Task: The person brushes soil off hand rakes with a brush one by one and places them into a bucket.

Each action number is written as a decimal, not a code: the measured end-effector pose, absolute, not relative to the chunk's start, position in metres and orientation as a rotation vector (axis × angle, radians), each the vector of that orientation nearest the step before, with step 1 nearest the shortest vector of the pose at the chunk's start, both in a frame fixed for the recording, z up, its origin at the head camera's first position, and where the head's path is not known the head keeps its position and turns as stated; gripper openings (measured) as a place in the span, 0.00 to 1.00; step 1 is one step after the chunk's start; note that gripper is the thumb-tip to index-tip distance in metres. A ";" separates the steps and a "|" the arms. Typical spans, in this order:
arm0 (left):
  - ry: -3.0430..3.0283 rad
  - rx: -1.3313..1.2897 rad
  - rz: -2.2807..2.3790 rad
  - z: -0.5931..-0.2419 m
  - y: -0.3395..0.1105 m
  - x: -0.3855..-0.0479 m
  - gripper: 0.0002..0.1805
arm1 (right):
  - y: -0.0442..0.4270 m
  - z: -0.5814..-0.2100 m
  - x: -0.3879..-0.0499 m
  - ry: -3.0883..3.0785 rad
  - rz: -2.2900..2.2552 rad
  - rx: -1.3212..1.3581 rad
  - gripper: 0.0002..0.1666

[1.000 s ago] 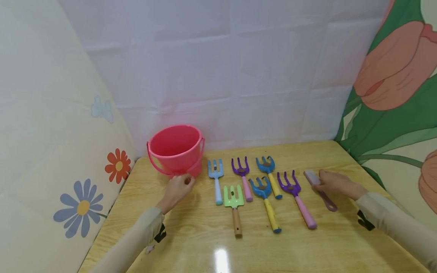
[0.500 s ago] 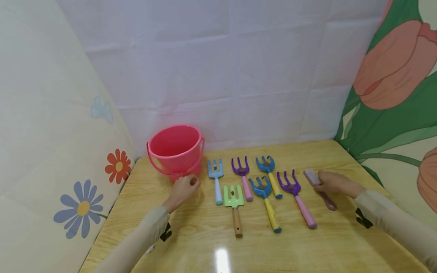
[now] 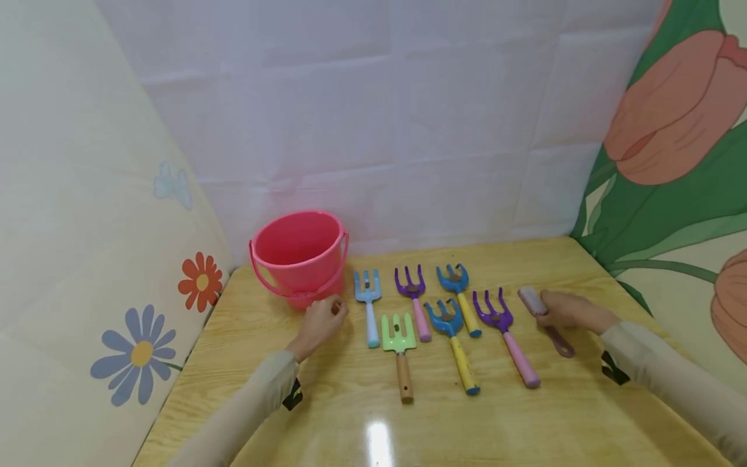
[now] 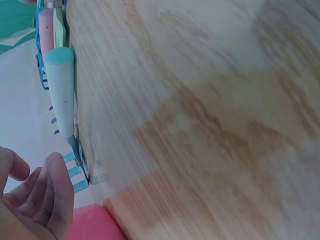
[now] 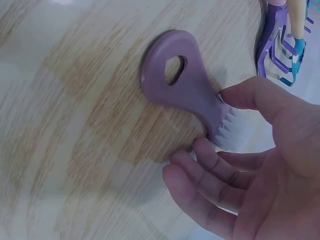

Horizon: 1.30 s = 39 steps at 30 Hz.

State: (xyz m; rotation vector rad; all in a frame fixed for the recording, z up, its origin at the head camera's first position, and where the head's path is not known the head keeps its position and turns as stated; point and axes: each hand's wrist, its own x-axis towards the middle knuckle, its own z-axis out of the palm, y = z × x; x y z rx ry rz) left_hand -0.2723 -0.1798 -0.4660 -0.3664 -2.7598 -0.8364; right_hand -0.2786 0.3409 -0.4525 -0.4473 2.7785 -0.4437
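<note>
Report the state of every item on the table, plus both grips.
Pink bucket: upright, handle lowered.
Light-blue fork: lying, dark-marked.
Green fork: lying, dark-marked.
Far purple fork: lying, dark-marked.
Near purple fork: lying, dark-marked.
Far blue fork: lying, dark-marked.
Near blue fork: lying, dark-marked.
Brush: lying, pinched.
Left grip: loosely curled, holding nothing.
Right grip: pinching the brush.

No readable text
No words, numbers, brands or signs can be read on the bucket [image 3: 300, 277], the forks [image 3: 463, 364] or the brush [image 5: 194, 92].
</note>
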 end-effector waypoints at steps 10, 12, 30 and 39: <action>-2.758 -0.421 -0.871 -0.473 -0.176 -0.272 0.06 | 0.343 -0.458 -0.280 2.735 -0.544 -0.445 0.15; -2.768 -0.417 -0.879 -0.474 -0.175 -0.272 0.06 | 0.342 -0.459 -0.279 2.729 -0.554 -0.437 0.15; -2.868 -0.408 -0.986 -0.480 -0.167 -0.267 0.09 | 0.334 -0.455 -0.278 2.739 -0.578 -0.401 0.20; -2.885 -0.411 -1.023 -0.480 -0.161 -0.267 0.08 | 0.338 -0.457 -0.279 2.818 -0.537 -0.424 0.21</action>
